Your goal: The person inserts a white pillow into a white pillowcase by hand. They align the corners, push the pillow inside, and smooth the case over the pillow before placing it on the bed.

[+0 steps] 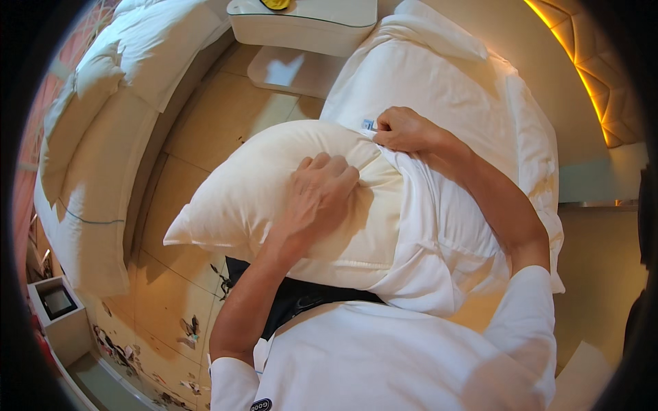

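A cream pillow (241,180) lies across in front of my body, its pointed corner out to the left. The right part of it sits inside a white pillowcase (426,267), whose opening runs across the pillow. My right hand (403,129) pinches the far edge of that opening, beside a small blue-and-white label (367,124) that bears print. My left hand (325,187) grips the pillow's upper face with bent fingers, and the fabric creases around them. The pillow's far end is hidden under the case.
A bed with white bedding (411,77) stands beyond the pillow. Another bed (103,154) runs along the left. Between them is a white nightstand (303,25) with a yellow item (276,4) on top. Debris (115,349) litters the tiled floor (180,205) at lower left, near a white box-shaped unit (61,313).
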The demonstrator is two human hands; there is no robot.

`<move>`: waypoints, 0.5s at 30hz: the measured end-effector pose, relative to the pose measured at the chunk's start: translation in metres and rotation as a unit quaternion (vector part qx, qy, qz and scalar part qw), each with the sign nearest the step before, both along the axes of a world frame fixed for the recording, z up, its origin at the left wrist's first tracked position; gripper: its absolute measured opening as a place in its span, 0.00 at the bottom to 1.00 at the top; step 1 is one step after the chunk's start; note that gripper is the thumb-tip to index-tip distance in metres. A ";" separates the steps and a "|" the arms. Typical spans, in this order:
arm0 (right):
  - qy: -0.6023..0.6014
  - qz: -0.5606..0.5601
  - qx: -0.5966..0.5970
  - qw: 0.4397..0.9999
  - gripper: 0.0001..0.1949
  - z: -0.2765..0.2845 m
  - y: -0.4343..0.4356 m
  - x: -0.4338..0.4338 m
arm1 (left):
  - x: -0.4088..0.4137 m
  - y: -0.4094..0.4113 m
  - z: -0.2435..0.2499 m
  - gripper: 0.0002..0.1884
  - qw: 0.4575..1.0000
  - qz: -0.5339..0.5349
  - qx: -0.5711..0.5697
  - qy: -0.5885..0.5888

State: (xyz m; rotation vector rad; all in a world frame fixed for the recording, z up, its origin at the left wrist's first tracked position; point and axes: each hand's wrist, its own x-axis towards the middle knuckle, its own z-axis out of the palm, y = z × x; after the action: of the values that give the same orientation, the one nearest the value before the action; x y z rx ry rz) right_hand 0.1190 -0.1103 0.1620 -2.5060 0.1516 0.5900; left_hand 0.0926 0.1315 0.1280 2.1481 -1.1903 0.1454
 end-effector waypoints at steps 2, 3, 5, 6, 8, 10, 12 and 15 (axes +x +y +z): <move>-0.013 0.014 0.000 1.000 0.09 0.013 -0.005 -0.004 | 0.000 0.006 -0.001 0.04 1.000 0.002 -0.019 0.008; -0.006 0.001 -0.006 1.000 0.10 0.017 -0.015 -0.008 | -0.003 0.009 -0.001 0.04 1.000 0.001 -0.028 0.013; 0.013 -0.030 -0.018 0.999 0.14 0.023 -0.045 -0.028 | -0.012 0.016 -0.001 0.05 0.997 -0.004 -0.076 0.028; 0.031 -0.052 0.000 0.998 0.13 0.022 -0.055 -0.040 | -0.017 0.017 0.000 0.05 0.994 -0.009 -0.102 0.036; 0.064 -0.096 0.035 0.993 0.12 0.018 -0.066 -0.061 | -0.025 0.018 -0.003 0.06 0.992 -0.016 -0.116 0.038; 0.069 -0.117 0.044 0.990 0.12 0.019 -0.060 -0.062 | -0.026 0.018 -0.004 0.06 0.991 -0.016 -0.127 0.039; 0.081 -0.128 0.059 0.987 0.12 0.026 -0.051 -0.058 | -0.020 0.021 0.001 0.06 0.993 -0.020 -0.111 0.037; -0.018 -0.086 -0.004 0.996 0.14 0.010 -0.044 -0.048 | -0.019 0.023 0.001 0.06 0.995 -0.020 -0.096 0.026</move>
State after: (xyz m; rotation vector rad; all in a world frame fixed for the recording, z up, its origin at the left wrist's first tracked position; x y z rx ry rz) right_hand 0.0712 -0.1545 0.1724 -2.4783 0.3521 0.4756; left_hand 0.0737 0.1541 0.1289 1.9480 -1.1406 0.1787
